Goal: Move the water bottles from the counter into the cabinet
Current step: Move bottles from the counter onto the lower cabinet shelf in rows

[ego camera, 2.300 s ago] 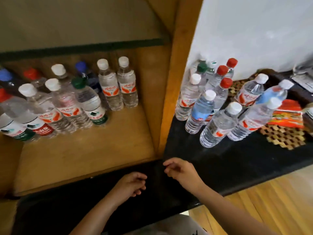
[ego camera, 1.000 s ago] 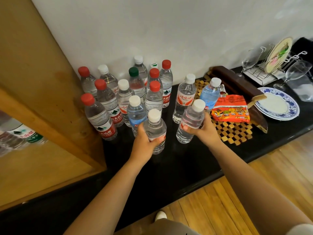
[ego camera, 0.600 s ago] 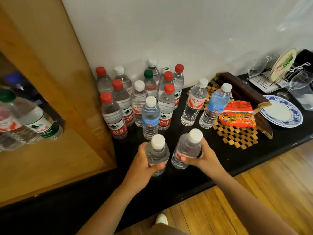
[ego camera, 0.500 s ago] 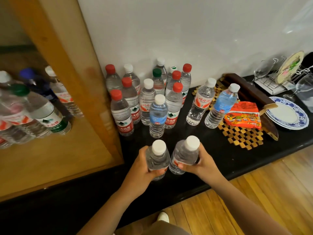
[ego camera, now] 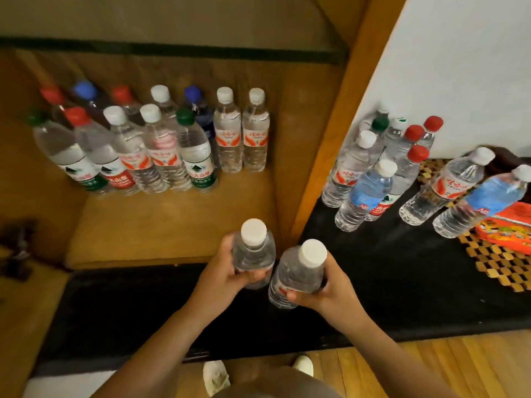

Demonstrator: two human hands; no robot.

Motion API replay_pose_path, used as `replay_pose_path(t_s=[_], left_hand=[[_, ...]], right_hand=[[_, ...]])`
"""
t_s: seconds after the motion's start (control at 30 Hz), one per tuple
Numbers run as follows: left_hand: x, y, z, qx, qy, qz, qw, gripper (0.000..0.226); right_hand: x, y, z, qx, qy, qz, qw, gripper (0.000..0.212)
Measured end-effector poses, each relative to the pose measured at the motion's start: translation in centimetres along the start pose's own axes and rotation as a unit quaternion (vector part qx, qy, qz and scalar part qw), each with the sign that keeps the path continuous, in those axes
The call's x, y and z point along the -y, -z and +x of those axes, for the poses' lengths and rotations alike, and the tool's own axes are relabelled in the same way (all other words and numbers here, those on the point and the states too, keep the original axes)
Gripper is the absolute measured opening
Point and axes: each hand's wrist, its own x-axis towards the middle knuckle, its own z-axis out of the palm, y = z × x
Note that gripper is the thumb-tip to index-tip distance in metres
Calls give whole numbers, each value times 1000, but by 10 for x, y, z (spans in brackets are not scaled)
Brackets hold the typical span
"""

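1. The left hand [ego camera: 227,271] is gripping a white-capped bottle [ego camera: 253,251] upright, fingers curling round its body.
2. The right hand [ego camera: 324,288] is clasping a second white-capped bottle [ego camera: 298,271], just beside the first.
3. Both are hovering over the black surface [ego camera: 388,262], near the cabinet shelf [ego camera: 172,225].
4. Shelved bottles [ego camera: 161,142] are standing at the back; counter bottles [ego camera: 385,168] are clustering beside the cabinet's wooden side [ego camera: 339,116].

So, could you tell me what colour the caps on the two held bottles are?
Both caps are white, in the head view.
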Motion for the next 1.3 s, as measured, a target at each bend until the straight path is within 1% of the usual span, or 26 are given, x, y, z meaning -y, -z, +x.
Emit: replay_pose_path(t_s=[0.1,0.2,0.3,0.5,0.6,0.7,0.77,0.87,0.93,1.03,1.13,1.17,1.23,1.3], left_hand=[[-4,28,12,-32,-24,0,999,69],[1,52,31,-59,-43,15,997,61],[9,71,49,-76,-50,20,996,63],[25,85,70,-85,-54,0,995,68],[29,88,77,-91,-52,-14,994,67],[31,92,82,-87,-53,-16,995,67],[32,93,83,-73,-53,-16,996,69],[35,94,81,-73,-41,-37,996,72],[36,94,77,-73,-24,-49,996,70],[38,91,68,-76,3,-59,995,67],[40,85,53,-124,53,-52,990,70],[40,82,47,-144,77,-73,984,71],[37,73,36,-154,118,-175,965,75],[34,64,32,-130,125,-273,945,80]], right_hand=[[17,-28,17,9,19,5,1000,69],[32,-47,43,-5,22,37,999,72],[46,-61,70,-33,14,63,997,73],[55,-68,104,-70,-13,37,997,74],[54,-69,110,-52,-21,54,997,67],[52,-69,115,-24,-38,112,993,57],[47,-68,116,-9,-40,125,991,62],[38,-72,110,-7,-21,95,995,76],[34,-76,105,-18,-11,85,996,80],[36,-85,97,-41,-2,91,995,82],[33,-98,87,-79,-29,143,986,78],[30,-103,82,-88,-61,180,978,77],[26,-110,75,-87,-123,283,947,74],[27,-115,73,-77,-129,345,926,66]])
